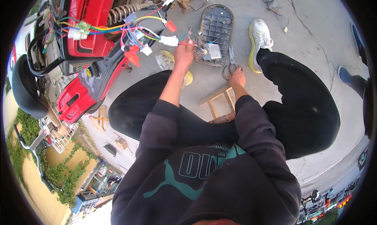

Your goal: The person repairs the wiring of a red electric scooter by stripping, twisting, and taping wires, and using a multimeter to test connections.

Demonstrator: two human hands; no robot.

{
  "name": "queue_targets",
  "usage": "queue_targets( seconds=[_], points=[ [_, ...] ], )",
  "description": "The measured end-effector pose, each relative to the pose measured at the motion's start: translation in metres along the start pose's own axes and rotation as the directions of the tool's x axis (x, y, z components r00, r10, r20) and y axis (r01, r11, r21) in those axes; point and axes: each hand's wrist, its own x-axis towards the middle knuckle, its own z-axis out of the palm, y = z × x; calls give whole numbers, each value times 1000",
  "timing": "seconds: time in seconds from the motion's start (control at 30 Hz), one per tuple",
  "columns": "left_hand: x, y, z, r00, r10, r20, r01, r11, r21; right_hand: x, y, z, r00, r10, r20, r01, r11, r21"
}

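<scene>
My left hand [184, 54] is closed in a pinch on thin wires [190, 33], whose ends stick up past the fingertips. Just to its left hangs a white plug connector [169, 41], part of a bundle of coloured wires [106, 29] with red and white plugs. My right hand [237, 78] is closed round the handles of a pair of scissors [232, 55], its blades pointing away from me. Between the hands and farther off, a black ribbed plastic tray [226, 25] lies on the ground. A small white box with wires [213, 51] rests on the tray's near end.
A red scooter [88, 25] with a coil spring [123, 13] stands at the left. A low wooden stool [214, 101] is between my legs. Loose wires [277, 9] lie on the concrete at the far right. Another person's shoes [344, 74] show at the right edge.
</scene>
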Motion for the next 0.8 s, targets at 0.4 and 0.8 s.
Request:
queue_targets(
  seconds=[0.4,0.8],
  points=[
    [-16,22,2,992,-81,99,107,950,-293,7,-9,-21,995,-100,1,100,992,-73],
    [-20,21,11,980,-146,133,195,824,-532,2,-28,-70,995,-38,97,46,996,-83]
  ],
)
